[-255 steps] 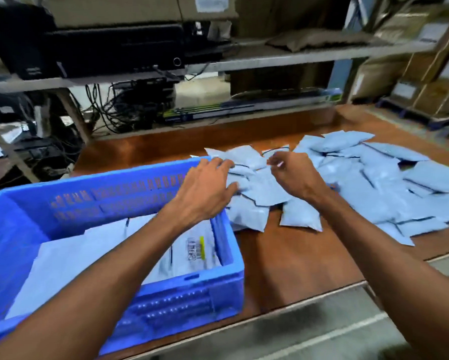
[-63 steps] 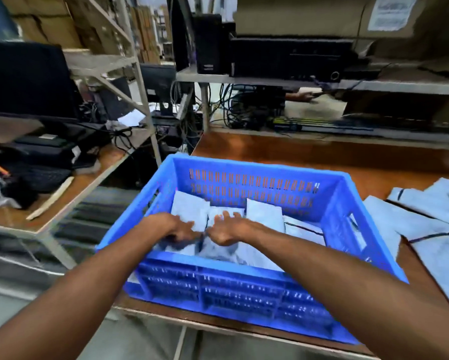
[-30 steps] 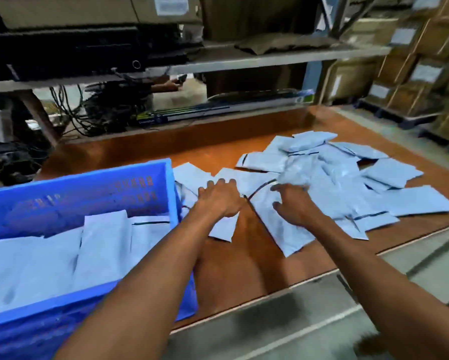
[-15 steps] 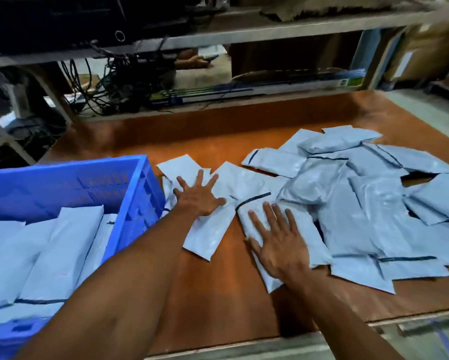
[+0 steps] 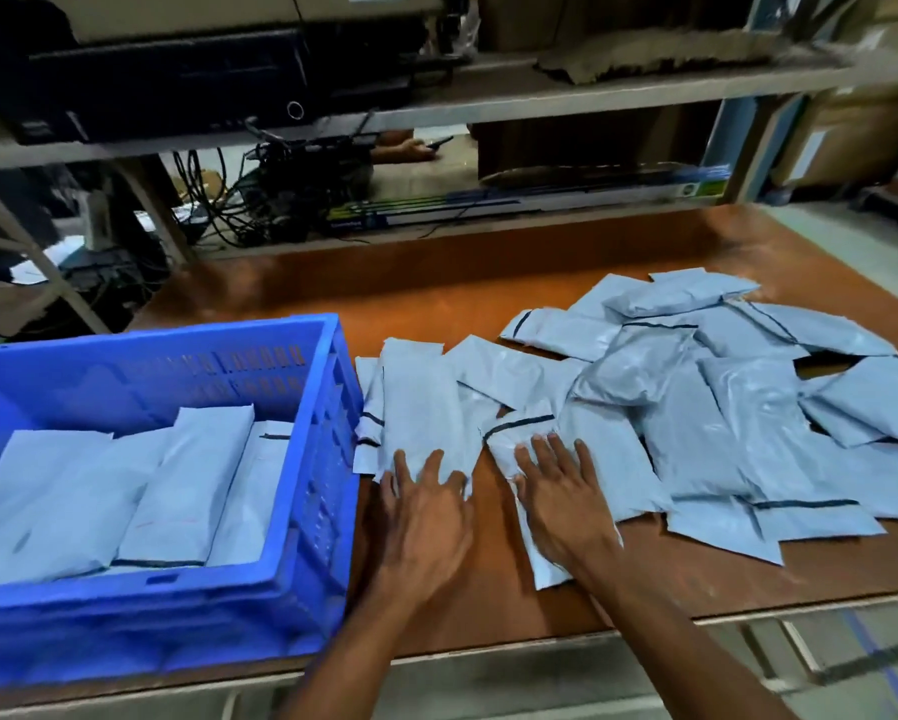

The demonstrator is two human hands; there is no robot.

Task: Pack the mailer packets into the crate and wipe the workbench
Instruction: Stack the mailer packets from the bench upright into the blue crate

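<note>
The crate (image 5: 301, 579) sits at the bench's (image 5: 436, 298) front-left corner, and several packets (image 5: 187, 491) already lie flat inside it, covering most of its floor in what looks like 1 loose layer. Far more remain outside: a spread pile (image 5: 738, 407) covers the right half of the bench, reaching toward its right edge, with packets overlapping one another.

Both hands lie palm-down near the front edge, fingers spread and flat, gripping nothing. The left hand (image 5: 426, 517) has its fingertips on the near end of a long packet (image 5: 421, 407) lying just beside the crate's right wall. The right hand (image 5: 566, 501) presses on another packet (image 5: 535, 511) that pokes out from the pile's left side.

Judged from this, packing is partway, likely less than half done, since the loose pile outnumbers what is in the crate. Wiping has not begun: no cloth is in view, and the bench is still covered.
</note>
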